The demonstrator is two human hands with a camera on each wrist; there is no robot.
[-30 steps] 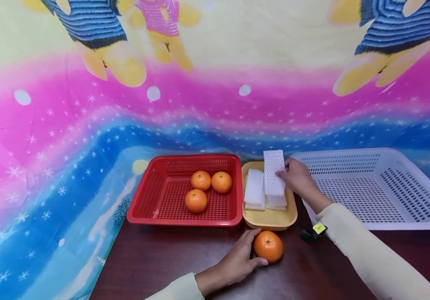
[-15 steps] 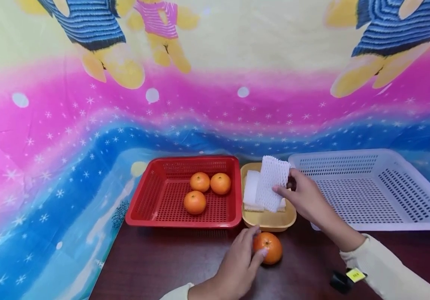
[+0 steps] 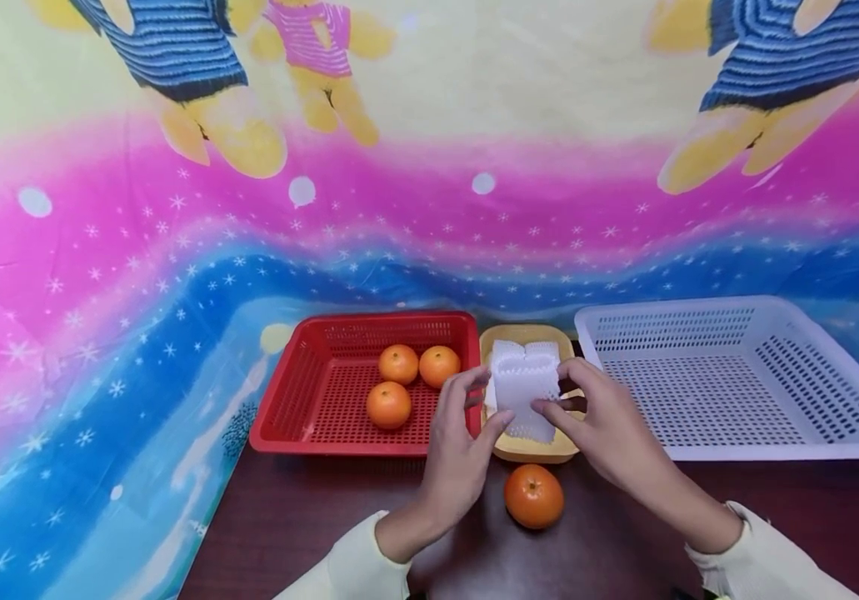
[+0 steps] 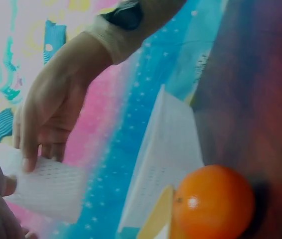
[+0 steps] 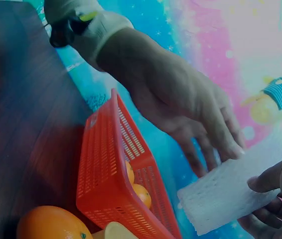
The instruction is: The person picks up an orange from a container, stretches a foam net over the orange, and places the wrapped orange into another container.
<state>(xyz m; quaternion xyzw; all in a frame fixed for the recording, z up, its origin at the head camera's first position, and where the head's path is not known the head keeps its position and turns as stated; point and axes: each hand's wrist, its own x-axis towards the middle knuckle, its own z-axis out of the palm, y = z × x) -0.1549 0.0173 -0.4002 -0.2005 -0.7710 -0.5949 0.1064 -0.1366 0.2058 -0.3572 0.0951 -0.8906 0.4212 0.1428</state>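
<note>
My right hand (image 3: 612, 421) pinches a white foam net sleeve (image 3: 522, 400) between thumb and fingers, over the small yellow tray (image 3: 541, 454). In the right wrist view the net sleeve (image 5: 230, 191) appears as a flat, pale tube of mesh. Across from it, my left hand (image 3: 455, 454) has its fingers spread, with fingertips and thumb right at the sleeve's left edge. An orange (image 3: 534, 497) sits on the dark table just in front of the tray, touched by neither hand. More white sleeves lie in the tray, mostly hidden behind the held one.
On the left stands a red basket (image 3: 362, 447) with three oranges (image 3: 389, 406) inside. To the right is a white perforated basket (image 3: 744, 392). A printed cloth (image 3: 429, 208) hangs behind the dark table (image 3: 309, 525).
The right hand has lifted the sleeve off the pile and brought it nearer, its top tilting forward. My left hand has let go of the orange and risen to the sleeve.
</note>
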